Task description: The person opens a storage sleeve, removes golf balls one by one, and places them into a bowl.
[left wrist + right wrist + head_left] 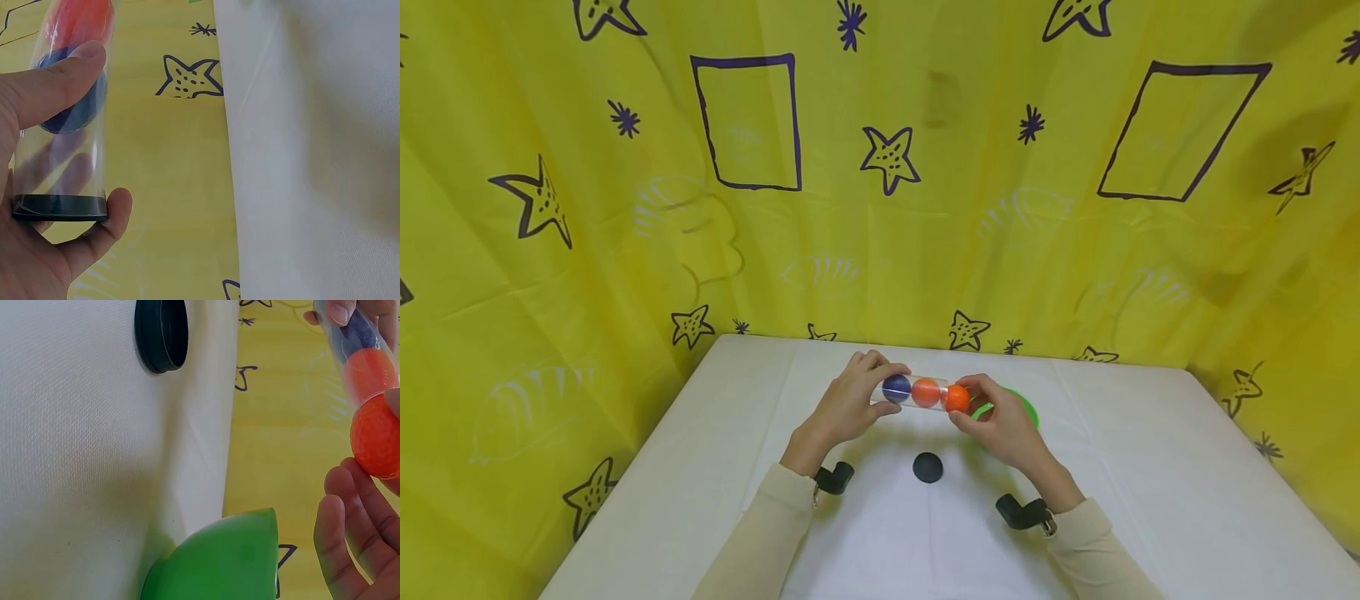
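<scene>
the left hand (847, 405) curls its fingers round the clear tube (94, 159), thumb across the dark blue ball (897, 388) inside, next to the inner orange ball (926, 392). at the tube's far end, the right hand (1004, 423) pinches the outer orange ball (957, 398) between thumb and fingers. a black cap (928, 467) lies on the desk (1120, 467).

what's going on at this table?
A person's left hand grips a clear tube with a dark blue ball and a red-orange ball inside. The right hand pinches a bright orange ball at the tube's open end. A black cap lies loose on the white table, and a green bowl stands near the right hand.
</scene>
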